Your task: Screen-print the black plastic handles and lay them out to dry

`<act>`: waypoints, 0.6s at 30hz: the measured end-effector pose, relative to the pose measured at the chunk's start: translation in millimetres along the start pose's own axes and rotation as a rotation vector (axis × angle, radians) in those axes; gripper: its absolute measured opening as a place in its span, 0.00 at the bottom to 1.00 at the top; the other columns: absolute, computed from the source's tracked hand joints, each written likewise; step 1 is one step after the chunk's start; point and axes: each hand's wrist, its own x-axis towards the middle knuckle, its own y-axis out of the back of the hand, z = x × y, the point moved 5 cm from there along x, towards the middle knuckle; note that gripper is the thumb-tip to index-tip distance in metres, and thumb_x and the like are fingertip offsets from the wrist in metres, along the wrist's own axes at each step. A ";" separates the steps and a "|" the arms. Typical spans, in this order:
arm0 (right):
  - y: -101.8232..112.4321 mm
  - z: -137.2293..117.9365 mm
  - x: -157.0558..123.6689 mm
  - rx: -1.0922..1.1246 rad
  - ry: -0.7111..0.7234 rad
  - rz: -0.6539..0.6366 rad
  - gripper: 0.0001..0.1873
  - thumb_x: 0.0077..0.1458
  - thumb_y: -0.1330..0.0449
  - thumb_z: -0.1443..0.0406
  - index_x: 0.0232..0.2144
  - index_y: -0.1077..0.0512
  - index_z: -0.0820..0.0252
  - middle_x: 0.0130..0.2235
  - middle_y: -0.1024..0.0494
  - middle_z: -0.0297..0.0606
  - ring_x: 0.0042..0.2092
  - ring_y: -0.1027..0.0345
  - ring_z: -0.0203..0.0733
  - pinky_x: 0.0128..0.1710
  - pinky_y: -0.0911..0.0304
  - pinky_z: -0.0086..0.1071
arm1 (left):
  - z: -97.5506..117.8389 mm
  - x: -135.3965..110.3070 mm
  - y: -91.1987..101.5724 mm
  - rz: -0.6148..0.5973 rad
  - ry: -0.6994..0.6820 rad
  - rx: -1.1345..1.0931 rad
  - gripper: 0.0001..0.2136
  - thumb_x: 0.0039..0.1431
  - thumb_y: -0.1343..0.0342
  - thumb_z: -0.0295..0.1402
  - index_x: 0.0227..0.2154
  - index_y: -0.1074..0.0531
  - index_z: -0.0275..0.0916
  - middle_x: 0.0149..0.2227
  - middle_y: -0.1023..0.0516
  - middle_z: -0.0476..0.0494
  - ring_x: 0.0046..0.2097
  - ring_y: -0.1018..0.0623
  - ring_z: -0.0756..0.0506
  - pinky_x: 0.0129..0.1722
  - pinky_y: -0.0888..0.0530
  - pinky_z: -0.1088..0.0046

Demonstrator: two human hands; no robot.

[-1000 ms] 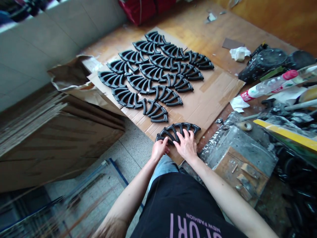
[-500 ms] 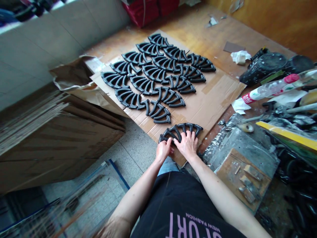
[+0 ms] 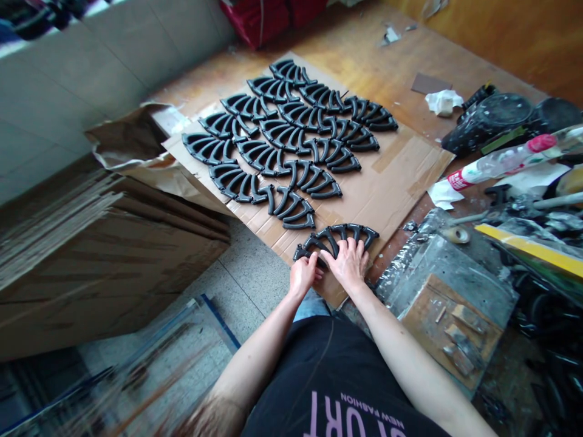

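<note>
Glossy black curved tubular handles (image 3: 334,237) lie side by side in a fan at the near corner of the cardboard sheet (image 3: 401,164). My left hand (image 3: 304,274) is closed at the left end of this fan, its thumb and finger pinching the leftmost handle. Just to the right, my right hand (image 3: 350,264) rests over the fan with its fingers spread and the thumb apart, touching the handles. Its palm hides part of the lower ends. Farther up the sheet, several more fans of matching black handles (image 3: 285,135) lie in close rows.
Plastic bottles (image 3: 496,162), black-stained containers (image 3: 498,118) and a tape roll (image 3: 455,235) crowd the right side. A wooden board (image 3: 449,328) with small blocks lies nearer. Folded cardboard (image 3: 109,261) and an open paper bag (image 3: 130,136) stand left of the table.
The near fan and both hands appear very slightly farther right, while the view itself has also shifted a little. Both hands keep the same pose on the handles.
</note>
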 end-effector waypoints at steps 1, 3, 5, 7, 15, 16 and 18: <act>0.6 0.5 0.6 0.002 -0.003 0.001 0.27 0.61 0.49 0.46 0.46 0.29 0.62 0.52 0.31 0.52 0.57 0.46 0.62 0.50 0.45 0.51 | -1.6 -0.2 0.3 -0.001 0.003 -0.001 0.21 0.64 0.56 0.50 0.27 0.33 0.38 0.26 0.20 0.40 0.23 0.22 0.47 0.22 0.26 0.73; 2.1 1.8 2.0 0.004 -0.013 -0.004 0.24 0.64 0.52 0.49 0.45 0.29 0.61 0.52 0.31 0.52 0.57 0.45 0.60 0.50 0.45 0.50 | -4.1 -0.4 0.2 -0.006 0.010 -0.004 0.21 0.64 0.56 0.50 0.27 0.33 0.38 0.26 0.20 0.41 0.23 0.22 0.47 0.22 0.26 0.73; 3.5 2.5 3.4 -0.003 -0.013 -0.015 0.21 0.65 0.53 0.52 0.45 0.28 0.59 0.52 0.31 0.51 0.57 0.46 0.59 0.50 0.45 0.49 | -5.4 -0.6 -0.3 -0.011 0.013 -0.010 0.21 0.64 0.56 0.50 0.26 0.34 0.38 0.26 0.20 0.41 0.22 0.22 0.47 0.22 0.26 0.73; 4.4 2.4 4.4 -0.014 -0.003 -0.024 0.20 0.64 0.50 0.53 0.46 0.29 0.59 0.52 0.31 0.51 0.57 0.46 0.59 0.50 0.45 0.49 | -5.8 -0.7 -0.7 -0.014 0.016 -0.017 0.20 0.64 0.56 0.50 0.27 0.34 0.38 0.26 0.20 0.41 0.23 0.22 0.47 0.22 0.26 0.73; 3.7 4.0 5.7 -0.023 -0.015 -0.015 0.16 0.62 0.46 0.55 0.45 0.28 0.58 0.51 0.30 0.49 0.57 0.45 0.59 0.49 0.45 0.49 | -3.9 -5.1 4.5 -0.036 0.020 0.065 0.24 0.64 0.59 0.53 0.25 0.32 0.39 0.24 0.21 0.42 0.23 0.22 0.47 0.25 0.27 0.74; 3.7 4.1 5.7 -0.021 -0.014 -0.012 0.16 0.61 0.46 0.55 0.45 0.28 0.58 0.51 0.30 0.49 0.57 0.45 0.59 0.49 0.45 0.49 | -2.7 -7.8 5.8 -0.032 -0.001 0.114 0.25 0.64 0.60 0.53 0.25 0.32 0.39 0.23 0.22 0.43 0.23 0.23 0.48 0.26 0.27 0.74; 4.1 4.5 5.6 -0.017 -0.012 -0.003 0.16 0.62 0.47 0.55 0.44 0.28 0.58 0.51 0.29 0.49 0.56 0.45 0.58 0.49 0.45 0.48 | 3.2 -15.2 9.5 0.027 -0.084 0.279 0.27 0.65 0.62 0.53 0.23 0.30 0.39 0.22 0.22 0.43 0.26 0.22 0.48 0.30 0.28 0.74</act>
